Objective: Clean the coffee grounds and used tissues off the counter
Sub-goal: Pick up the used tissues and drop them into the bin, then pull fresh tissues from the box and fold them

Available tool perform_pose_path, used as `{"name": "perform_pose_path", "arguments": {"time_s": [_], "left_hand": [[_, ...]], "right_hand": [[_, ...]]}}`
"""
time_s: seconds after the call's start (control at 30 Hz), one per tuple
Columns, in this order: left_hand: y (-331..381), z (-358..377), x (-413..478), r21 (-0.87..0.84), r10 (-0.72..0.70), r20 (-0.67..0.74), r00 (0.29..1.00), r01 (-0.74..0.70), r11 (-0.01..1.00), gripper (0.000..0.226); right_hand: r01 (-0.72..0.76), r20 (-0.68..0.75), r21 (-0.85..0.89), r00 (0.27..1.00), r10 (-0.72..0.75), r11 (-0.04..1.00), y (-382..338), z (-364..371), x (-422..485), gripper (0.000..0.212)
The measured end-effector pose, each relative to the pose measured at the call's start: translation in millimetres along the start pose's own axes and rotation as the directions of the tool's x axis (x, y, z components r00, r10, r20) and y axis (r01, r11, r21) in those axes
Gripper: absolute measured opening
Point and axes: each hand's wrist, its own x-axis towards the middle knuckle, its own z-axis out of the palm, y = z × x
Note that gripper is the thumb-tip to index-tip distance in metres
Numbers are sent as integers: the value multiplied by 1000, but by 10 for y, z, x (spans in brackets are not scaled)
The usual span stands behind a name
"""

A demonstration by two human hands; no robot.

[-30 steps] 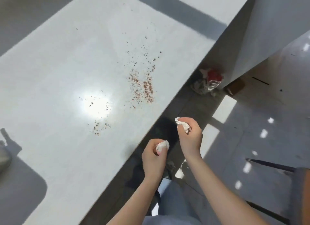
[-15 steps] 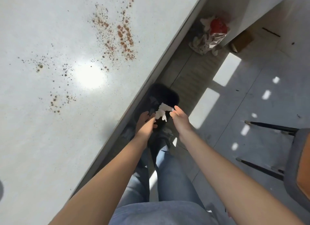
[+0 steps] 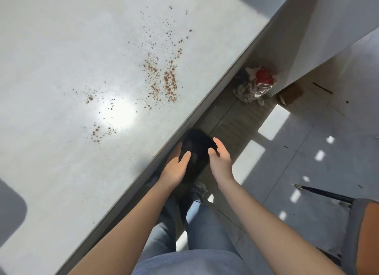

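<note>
Both hands are empty, fingers loosely spread and clamped on nothing. The left hand [image 3: 175, 167] and the right hand [image 3: 220, 159] hang palm-inward, facing each other, just off the counter's edge and over a dark container [image 3: 198, 145] that stands on the floor against the counter's base. It looks like a black bin, though its inside is too dark to make out what lies in it.

The coffee grounds [image 3: 162, 80] lie on the pale counter [image 3: 51, 69] above and to the left of the hands. The densest brown patch sits near the counter's long edge, with finer specks trailing away from it toward the far end. A thinner scatter of grains [image 3: 100, 119] rings a bright glare spot nearer the middle of the surface.

On the floor further along the counter's base, a heap of crumpled wrappers with something red on top [image 3: 255, 84] rests against the wall, with a small brown box [image 3: 290, 93] just beside it. A chair with an orange seat [image 3: 363, 240] stands at the right edge, beside the person's right forearm.
</note>
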Motion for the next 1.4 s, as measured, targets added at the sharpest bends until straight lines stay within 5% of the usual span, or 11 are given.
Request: {"name": "perform_pose_path", "arguments": {"time_s": [0.17,0.33,0.47,0.6,0.73,0.83,1.0,1.2,1.27,1.4], "left_hand": [[154,-182,-479,80,229,43,972,-232,969,58],[649,-452,-972,170,471,0,882,-464,869,56],[984,-884,-1494,399,729,-220,648,-622,673,62],[1068,-1490,-2007,629,837,-363,410,-554,545,65],[829,-2137,-2641,679,855,-471,218,-530,509,66],[429,-2637,-3129,734,852,-509,121,-456,503,67],[-482,-3541,-3803,781,810,-583,62,-231,580,66],[-1571,-4477,-4207,610,637,-771,23,-260,748,67],[-1840,-4715,-4205,526,561,-827,45,-289,799,68],[-2279,-5034,-3986,323,427,-880,209,-396,860,65]], "right_hand": [[263,10,-110,965,-263,959,-472,-204,-205,47],[556,36,-169,829,-559,814,-1111,-296,-473,47],[748,112,-216,658,-745,628,-1757,-140,-792,46],[889,169,-213,442,-881,405,-2401,238,-1320,46],[971,206,-46,238,-949,234,-2817,874,-2083,48],[966,252,154,163,-954,206,-2932,1505,-2786,51],[895,336,419,6,-942,155,-2834,2587,-3909,50],[858,395,508,-156,-905,73,-2614,3728,-4742,46],[829,443,539,-126,-888,151,-2533,4067,-4862,44],[785,593,431,125,-796,445,-2296,4640,-4833,40]]}}
